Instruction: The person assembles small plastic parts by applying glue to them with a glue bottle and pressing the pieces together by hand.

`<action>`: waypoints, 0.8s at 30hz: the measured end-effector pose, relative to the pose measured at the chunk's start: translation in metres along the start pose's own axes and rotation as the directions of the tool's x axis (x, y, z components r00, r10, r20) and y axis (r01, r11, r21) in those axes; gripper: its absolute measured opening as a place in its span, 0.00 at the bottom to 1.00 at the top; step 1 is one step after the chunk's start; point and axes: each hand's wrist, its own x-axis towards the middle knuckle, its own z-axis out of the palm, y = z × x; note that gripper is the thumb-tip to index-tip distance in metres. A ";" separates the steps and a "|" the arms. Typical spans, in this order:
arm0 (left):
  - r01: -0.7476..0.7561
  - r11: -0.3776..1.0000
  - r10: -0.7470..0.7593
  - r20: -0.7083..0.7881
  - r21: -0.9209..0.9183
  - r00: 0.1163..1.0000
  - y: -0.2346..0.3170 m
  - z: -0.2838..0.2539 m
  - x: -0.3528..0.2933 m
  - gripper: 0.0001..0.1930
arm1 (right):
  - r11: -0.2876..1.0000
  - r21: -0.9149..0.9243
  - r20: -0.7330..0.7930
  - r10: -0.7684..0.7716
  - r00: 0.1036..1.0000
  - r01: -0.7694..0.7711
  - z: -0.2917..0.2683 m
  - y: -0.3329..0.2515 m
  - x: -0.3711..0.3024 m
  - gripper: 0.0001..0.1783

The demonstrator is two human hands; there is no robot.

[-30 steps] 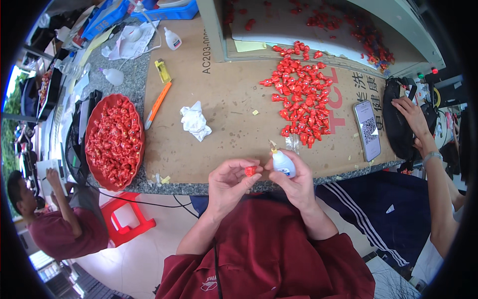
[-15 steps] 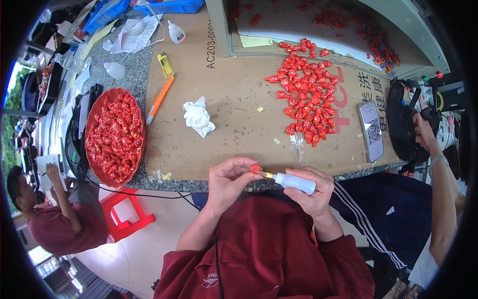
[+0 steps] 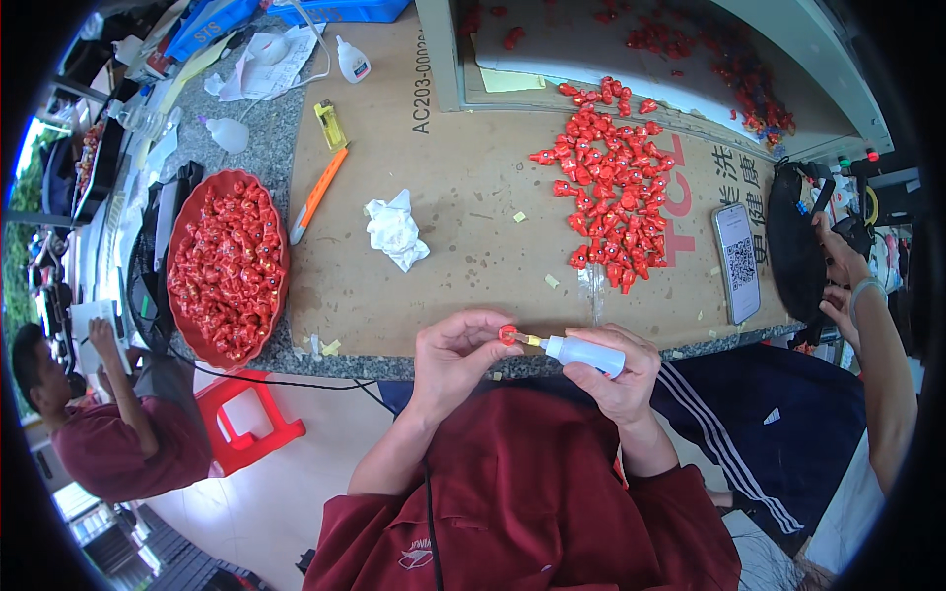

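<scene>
Between the thumb and fingers of my left hand (image 3: 458, 357) is a small red plastic piece (image 3: 508, 335). My right hand (image 3: 623, 372) grips a translucent squeeze bottle (image 3: 587, 356) lying sideways, its yellow-based needle tip (image 3: 532, 341) pointing left, at the red piece. Whether the tip touches the piece is too small to tell. Both hands are over the table's front edge. Beyond them, many similar red pieces (image 3: 613, 187) lie grouped on the cardboard (image 3: 463, 177). A scalloped red tray (image 3: 175, 295) heaped with more red pieces stands at the left.
On the cardboard lie a crumpled white tissue (image 3: 396, 231), an orange cutter knife (image 3: 317, 197), a yellow lighter (image 3: 331, 126) and a phone (image 3: 737, 262). A white bottle (image 3: 352, 61) stands farther back. An open-fronted box (image 3: 443, 59) occupies the back right. Other people sit at both sides.
My hands stay almost in place, the needle tip still at the red piece and the bottle lying slightly flatter. At the right, the other person's arm has moved and a second hand shows.
</scene>
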 end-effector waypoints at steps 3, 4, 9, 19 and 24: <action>-0.009 1.000 0.009 0.001 -0.006 1.000 -0.003 -0.001 0.000 0.11 | 1.000 0.017 -0.011 -0.016 1.000 0.016 0.000 -0.001 0.001 0.19; -0.010 1.000 0.010 0.001 -0.006 1.000 -0.003 -0.002 0.000 0.11 | 1.000 0.017 -0.010 -0.017 1.000 0.017 0.000 -0.001 0.002 0.19; 0.004 1.000 -0.004 0.006 -0.013 1.000 -0.002 -0.001 0.001 0.11 | 1.000 0.021 -0.007 -0.009 1.000 0.009 0.001 0.000 0.002 0.19; -0.009 1.000 0.009 0.010 0.004 1.000 -0.001 -0.001 0.001 0.10 | 1.000 0.018 -0.014 -0.014 1.000 0.014 0.001 0.001 0.000 0.19; -0.025 0.999 0.025 -0.011 -0.024 1.000 -0.002 -0.002 0.001 0.10 | 1.000 0.011 -0.017 -0.009 1.000 0.010 -0.002 -0.002 0.000 0.19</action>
